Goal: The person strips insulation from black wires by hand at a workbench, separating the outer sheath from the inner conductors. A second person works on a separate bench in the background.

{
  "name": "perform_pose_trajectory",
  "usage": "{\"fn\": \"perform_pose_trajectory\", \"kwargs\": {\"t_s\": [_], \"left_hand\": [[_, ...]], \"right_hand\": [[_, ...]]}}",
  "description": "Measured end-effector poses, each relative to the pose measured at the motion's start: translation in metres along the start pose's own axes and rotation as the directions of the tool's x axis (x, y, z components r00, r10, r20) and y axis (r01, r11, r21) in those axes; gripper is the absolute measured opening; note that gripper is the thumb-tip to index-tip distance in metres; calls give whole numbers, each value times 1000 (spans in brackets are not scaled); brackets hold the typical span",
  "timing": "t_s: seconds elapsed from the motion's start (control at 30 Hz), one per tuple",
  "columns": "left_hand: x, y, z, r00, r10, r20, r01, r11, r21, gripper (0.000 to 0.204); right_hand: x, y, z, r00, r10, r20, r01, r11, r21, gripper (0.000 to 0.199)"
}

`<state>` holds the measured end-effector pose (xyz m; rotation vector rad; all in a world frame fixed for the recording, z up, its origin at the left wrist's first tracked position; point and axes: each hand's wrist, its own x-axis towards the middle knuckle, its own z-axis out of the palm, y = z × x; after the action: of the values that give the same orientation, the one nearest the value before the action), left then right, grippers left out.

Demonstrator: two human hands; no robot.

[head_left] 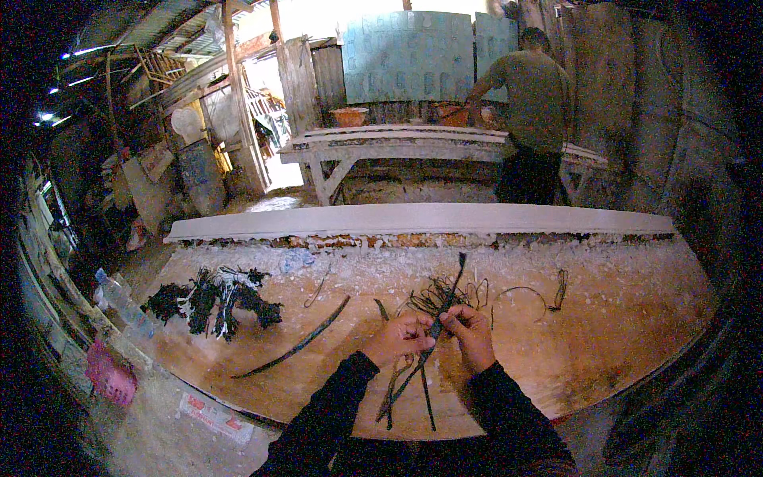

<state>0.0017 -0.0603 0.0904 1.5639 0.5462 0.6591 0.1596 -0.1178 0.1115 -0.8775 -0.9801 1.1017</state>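
My left hand (403,337) and my right hand (470,337) meet over the near middle of a wooden table (548,374). Both have their fingers pinched on a long black strip (447,296), which slants from upper right down toward the table's near edge. Two more dark strips hang or lie below the hands; one is the straight strip (427,396). Whether they are tied together is hidden by my fingers. Just beyond the hands lies a tangle of thin cord (429,296). Left of them, a curved black strip (306,340) rests alone on the wood.
Black and white fibre bundles (208,304) lie at left, near a clear plastic bottle (123,300) and a pink basket (111,378). A raised white ledge (413,219) borders the table's far side. Beyond, a person (531,99) stands at a white bench (397,143) with orange basins (350,118).
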Motion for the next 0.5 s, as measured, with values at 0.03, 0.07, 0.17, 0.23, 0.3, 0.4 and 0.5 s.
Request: {"fn": "perform_pose_trajectory", "kwargs": {"t_s": [0.03,0.07,0.17,0.23,0.3,0.4,0.5], "left_hand": [[0,3,2,1000,-7,-13,7,1000,17,33],[0,6,4,997,-57,-44,60,996,66,31],[0,10,11,966,43,-255,-38,999,23,28],[-1,11,11,953,83,-292,-95,995,-26,25],[-1,10,11,944,113,-309,-121,993,-6,21],[1,8,9,944,120,-307,-102,992,73,17],[0,5,7,948,72,-311,-62,997,42,16]], "right_hand": [[2,3,-2,1000,-10,7,11,997,-77,8],[4,5,-4,1000,-20,15,22,988,-153,9],[6,11,-8,999,-16,36,24,967,-254,7],[5,13,-8,997,-34,75,53,962,-269,6],[3,13,-8,996,21,88,4,962,-274,6],[1,11,-6,988,87,128,-48,958,-282,7],[2,9,-4,984,50,172,8,946,-324,7]]}}
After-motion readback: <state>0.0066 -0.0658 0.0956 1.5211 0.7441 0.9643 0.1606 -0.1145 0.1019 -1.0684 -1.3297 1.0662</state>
